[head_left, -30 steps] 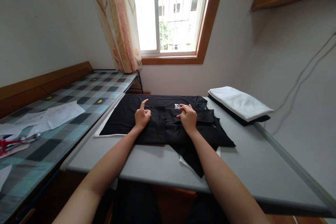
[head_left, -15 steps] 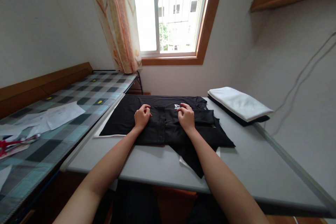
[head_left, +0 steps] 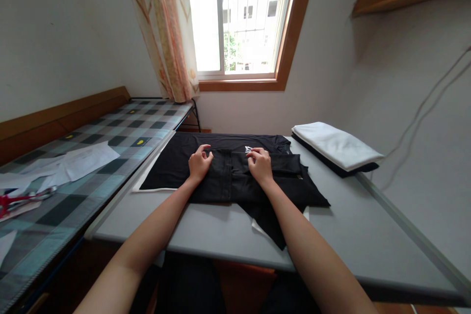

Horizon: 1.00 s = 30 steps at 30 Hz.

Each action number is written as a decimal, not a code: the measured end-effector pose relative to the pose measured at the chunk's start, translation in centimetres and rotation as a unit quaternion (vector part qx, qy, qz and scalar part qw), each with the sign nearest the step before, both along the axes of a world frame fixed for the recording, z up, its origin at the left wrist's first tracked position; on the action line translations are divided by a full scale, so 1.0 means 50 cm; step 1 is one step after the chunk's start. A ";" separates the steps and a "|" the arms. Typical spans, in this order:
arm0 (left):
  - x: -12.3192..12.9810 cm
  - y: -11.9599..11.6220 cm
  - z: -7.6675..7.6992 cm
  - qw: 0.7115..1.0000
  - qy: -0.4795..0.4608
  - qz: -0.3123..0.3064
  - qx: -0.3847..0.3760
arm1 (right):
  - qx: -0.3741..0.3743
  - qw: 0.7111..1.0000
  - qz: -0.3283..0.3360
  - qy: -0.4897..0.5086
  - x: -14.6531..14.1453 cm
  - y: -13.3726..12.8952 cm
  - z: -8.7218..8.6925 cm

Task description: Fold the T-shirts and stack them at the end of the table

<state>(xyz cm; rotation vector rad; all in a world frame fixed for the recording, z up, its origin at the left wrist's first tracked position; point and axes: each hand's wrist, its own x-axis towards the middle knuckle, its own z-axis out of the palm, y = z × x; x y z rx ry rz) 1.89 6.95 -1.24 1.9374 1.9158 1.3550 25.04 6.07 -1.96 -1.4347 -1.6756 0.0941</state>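
A black T-shirt [head_left: 221, 140] with a white print lies spread on the grey table, its printed side up. Over it lies a black folded garment [head_left: 243, 184], perhaps trousers, with a seam across its middle. My left hand [head_left: 199, 164] is over the left part of that garment, loosely curled, with a gap between thumb and index finger. On the right, my right hand [head_left: 259, 164] is near the white print, fingers bent and thumb apart. I see no fabric pinched in either hand. A black corner of cloth hangs toward the table's front, partly behind my right forearm.
A folded white cloth [head_left: 334, 144] lies on a black one [head_left: 348, 172] at the table's right rear. The grey table [head_left: 375, 245] ends near my lap. At left stands a bed with a checked cover [head_left: 95, 189], holding papers [head_left: 88, 162] and a red-handled tool [head_left: 22, 199].
The fingers of both hands have loosened a little, thumbs parting from index fingers. My right hand has shifted very slightly to the left. The garments lie as before.
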 end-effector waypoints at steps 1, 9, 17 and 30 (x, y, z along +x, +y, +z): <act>-0.001 0.001 -0.002 1.000 -0.014 -0.004 0.006 | -0.003 1.000 -0.002 0.002 0.000 0.000 0.001; -0.008 0.017 -0.021 0.979 -0.164 -0.113 0.053 | -0.011 1.000 -0.013 0.023 0.001 0.003 0.002; -0.006 0.000 -0.011 0.990 -0.080 -0.117 0.024 | -0.018 1.000 -0.001 0.025 -0.002 0.001 0.003; 0.048 -0.045 0.028 0.984 0.163 -0.075 -0.002 | -0.032 0.996 0.051 -0.059 -0.012 -0.009 0.012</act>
